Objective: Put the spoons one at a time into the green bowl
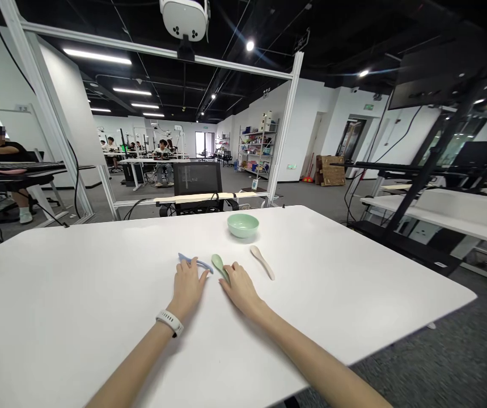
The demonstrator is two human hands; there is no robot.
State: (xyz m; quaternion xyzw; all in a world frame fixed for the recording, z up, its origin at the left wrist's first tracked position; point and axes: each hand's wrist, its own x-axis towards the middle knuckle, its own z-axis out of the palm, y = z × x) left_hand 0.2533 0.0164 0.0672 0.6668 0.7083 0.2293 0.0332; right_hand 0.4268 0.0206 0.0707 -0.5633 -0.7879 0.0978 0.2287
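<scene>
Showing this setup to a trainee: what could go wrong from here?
The green spoon lies between both hands, so the right hand might nudge it into the blue spoon under the left hand. The green bowl sits near the far edge of the table, so a careless reach could perhaps tip it off.

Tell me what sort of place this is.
Probably a tech lab, not an ordinary office: a white camera unit hangs from an aluminium frame above the white table, similar frames stand over desks further back, and metal shelving holds supplies.
</scene>
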